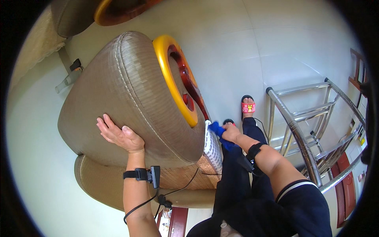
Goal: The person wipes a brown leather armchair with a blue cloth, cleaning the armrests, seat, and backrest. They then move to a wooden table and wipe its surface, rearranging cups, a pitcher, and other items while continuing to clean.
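Observation:
My left hand (pixel 123 134) lies over the top of a brown upholstered sofa armrest (pixel 97 89), thumb apart from the fingers and nothing held. A curved seam with pale stitching runs along this armrest. In my right hand (pixel 231 132) is a bunched blue cloth (pixel 217 129), close to the front corner of the seat. Beside the cloth, a white-and-grey patterned edge (pixel 212 145) shows on the seat front. Yellow and dark red glossy trim (pixel 165 80) decorates the armrest's front face. Part of the blue cloth is hidden by my fingers.
A tubular metal rack (pixel 299 124) stands on the tiled floor (pixel 219 59) to my right. A second armrest (pixel 72 17) is at the top left. A clear bottle (pixel 69 80) lies past the sofa. A black cable (pixel 186 185) hangs near my left forearm.

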`<state>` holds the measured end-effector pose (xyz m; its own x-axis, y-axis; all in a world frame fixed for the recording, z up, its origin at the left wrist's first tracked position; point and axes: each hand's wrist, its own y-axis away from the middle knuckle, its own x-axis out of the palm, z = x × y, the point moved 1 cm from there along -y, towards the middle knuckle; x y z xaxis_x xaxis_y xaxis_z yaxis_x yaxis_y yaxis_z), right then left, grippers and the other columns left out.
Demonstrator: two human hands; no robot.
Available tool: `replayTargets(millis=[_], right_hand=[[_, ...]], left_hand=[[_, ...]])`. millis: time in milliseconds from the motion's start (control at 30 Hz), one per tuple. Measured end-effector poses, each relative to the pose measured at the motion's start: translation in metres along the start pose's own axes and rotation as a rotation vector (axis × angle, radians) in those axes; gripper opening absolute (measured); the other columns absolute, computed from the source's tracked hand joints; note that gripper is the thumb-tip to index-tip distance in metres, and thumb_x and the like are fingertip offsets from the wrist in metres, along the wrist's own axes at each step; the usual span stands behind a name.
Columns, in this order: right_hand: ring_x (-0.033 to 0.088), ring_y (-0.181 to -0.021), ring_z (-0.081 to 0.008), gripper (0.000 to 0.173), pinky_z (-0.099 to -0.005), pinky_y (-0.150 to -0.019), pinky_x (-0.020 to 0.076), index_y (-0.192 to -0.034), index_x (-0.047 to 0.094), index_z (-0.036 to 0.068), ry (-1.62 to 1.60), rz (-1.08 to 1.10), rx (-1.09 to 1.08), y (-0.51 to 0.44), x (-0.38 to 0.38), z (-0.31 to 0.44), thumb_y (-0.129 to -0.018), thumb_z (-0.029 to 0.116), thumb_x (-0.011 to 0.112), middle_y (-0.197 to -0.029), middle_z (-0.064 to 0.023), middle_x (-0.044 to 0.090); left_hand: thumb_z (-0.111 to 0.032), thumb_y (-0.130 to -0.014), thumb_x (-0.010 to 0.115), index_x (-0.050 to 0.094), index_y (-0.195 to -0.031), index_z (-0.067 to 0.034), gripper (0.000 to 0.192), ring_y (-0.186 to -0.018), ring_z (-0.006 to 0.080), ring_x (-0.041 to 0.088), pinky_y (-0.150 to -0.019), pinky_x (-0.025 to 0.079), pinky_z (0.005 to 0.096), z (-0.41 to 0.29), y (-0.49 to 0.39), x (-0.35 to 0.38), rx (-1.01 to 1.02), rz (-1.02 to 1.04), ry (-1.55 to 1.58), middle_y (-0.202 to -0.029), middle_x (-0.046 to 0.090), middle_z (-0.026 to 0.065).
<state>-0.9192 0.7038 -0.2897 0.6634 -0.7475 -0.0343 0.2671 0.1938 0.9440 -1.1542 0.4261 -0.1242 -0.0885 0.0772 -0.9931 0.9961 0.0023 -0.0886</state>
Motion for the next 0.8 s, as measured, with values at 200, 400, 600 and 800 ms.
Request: replayTargets(millis=[200,400,600,800], right_hand=[[0.061,-0.099,-0.0353,0.042,-0.0386,-0.085,0.0472,-0.114,0.059,0.005,-0.445,0.051,0.076,-0.016,0.013,0.065,-0.073,0.010,0.052,-0.106,-0.0211,0.064],[0.059,-0.096,-0.0410,0.034,-0.0414,-0.084,0.0459,-0.100,0.061,-0.003,-0.256,0.207,-0.182,0.033,-0.013,0.124,-0.071,0.014,0.055,-0.097,-0.0270,0.063],[0.062,-0.073,-0.0253,0.029,-0.0351,-0.065,0.0498,-0.088,0.059,-0.008,-0.528,0.211,0.043,0.098,-0.070,0.218,-0.069,0.014,0.065,-0.084,-0.0168,0.063],[0.061,-0.066,-0.0205,0.012,-0.0337,-0.058,0.0508,-0.082,0.061,-0.001,-0.929,0.112,0.205,0.098,-0.137,0.297,-0.070,0.000,0.061,-0.076,-0.0080,0.061]], left_hand=[[-0.039,-0.090,0.028,0.032,-0.141,-0.003,0.063,-0.138,0.0374,0.018,-0.109,0.008,0.0548,0.005,0.003,0.001,0.018,-0.013,-0.034,-0.148,0.024,0.0198],[-0.040,-0.091,0.027,0.034,-0.141,-0.004,0.062,-0.137,0.0388,0.020,-0.109,0.010,0.0561,0.005,0.001,0.001,-0.004,-0.026,-0.020,-0.148,0.026,0.0203],[-0.040,-0.089,0.031,0.041,-0.138,-0.009,0.059,-0.135,0.0412,0.025,-0.109,0.011,0.0580,0.003,-0.001,-0.001,-0.007,-0.081,0.020,-0.144,0.031,0.0220],[-0.043,-0.090,0.031,0.042,-0.138,-0.012,0.058,-0.135,0.0408,0.025,-0.108,0.011,0.0607,0.004,0.000,-0.002,-0.044,-0.067,0.066,-0.144,0.032,0.0199]])
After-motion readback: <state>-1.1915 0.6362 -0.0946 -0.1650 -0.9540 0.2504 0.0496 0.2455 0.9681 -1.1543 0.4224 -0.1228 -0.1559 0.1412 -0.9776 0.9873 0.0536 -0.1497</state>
